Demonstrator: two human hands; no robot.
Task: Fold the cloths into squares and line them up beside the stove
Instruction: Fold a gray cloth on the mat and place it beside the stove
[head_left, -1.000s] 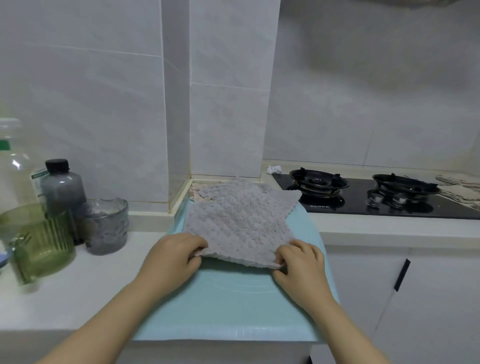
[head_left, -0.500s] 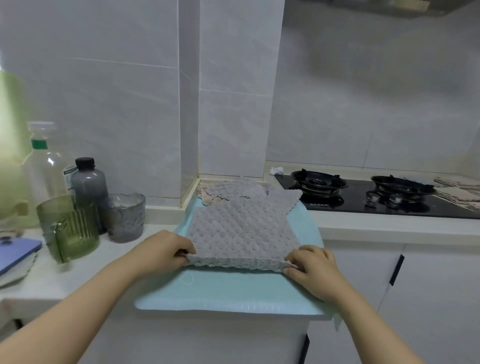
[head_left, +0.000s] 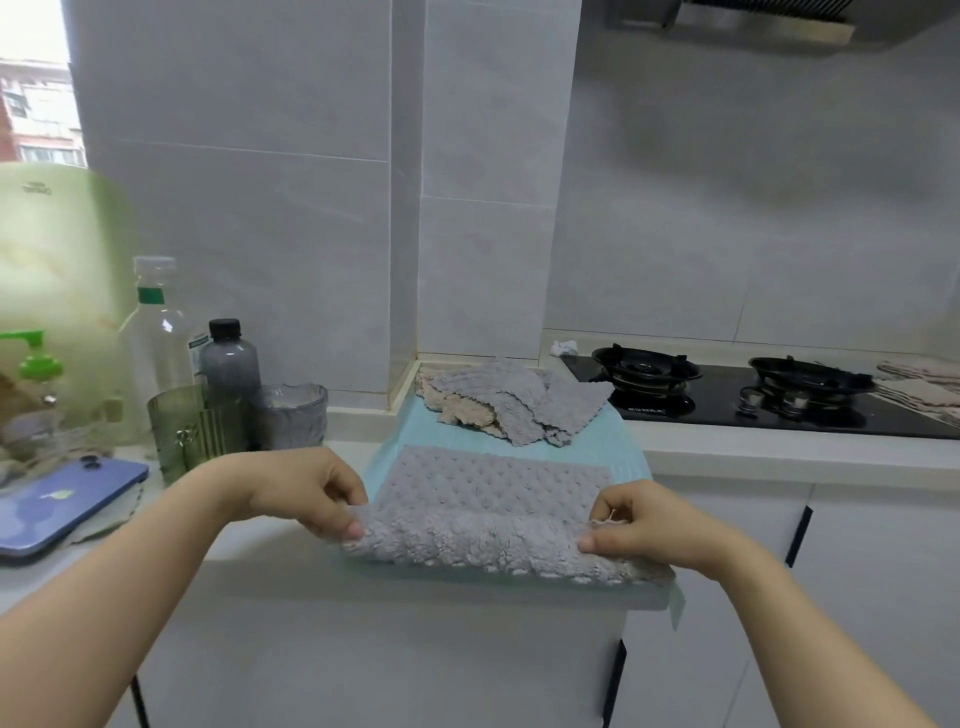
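Note:
A grey dimpled cloth (head_left: 493, 499) lies on the light blue mat (head_left: 623, 447) near the counter's front edge, its near edge lifted and curled over. My left hand (head_left: 306, 491) pinches the cloth's near left corner. My right hand (head_left: 639, 525) pinches the near right corner. Behind it, a loose heap of grey cloths (head_left: 524, 405) and a beige cloth (head_left: 462, 413) sits at the back of the mat by the wall corner. The black gas stove (head_left: 727, 395) is to the right, and folded beige cloths (head_left: 924, 387) lie past its far side.
On the left counter stand a green ribbed cup (head_left: 195, 431), a clear glass (head_left: 291, 415), a grey bottle (head_left: 228, 358), a clear bottle (head_left: 156, 327) and a blue phone (head_left: 62, 504). A crumpled white scrap (head_left: 563, 347) lies behind the stove. White cabinets are below.
Both hands drew the grey cloth toward the front edge, off the heap, and lifted its near edge. The heap at the back is now uncovered. The camera view rose and pulled back.

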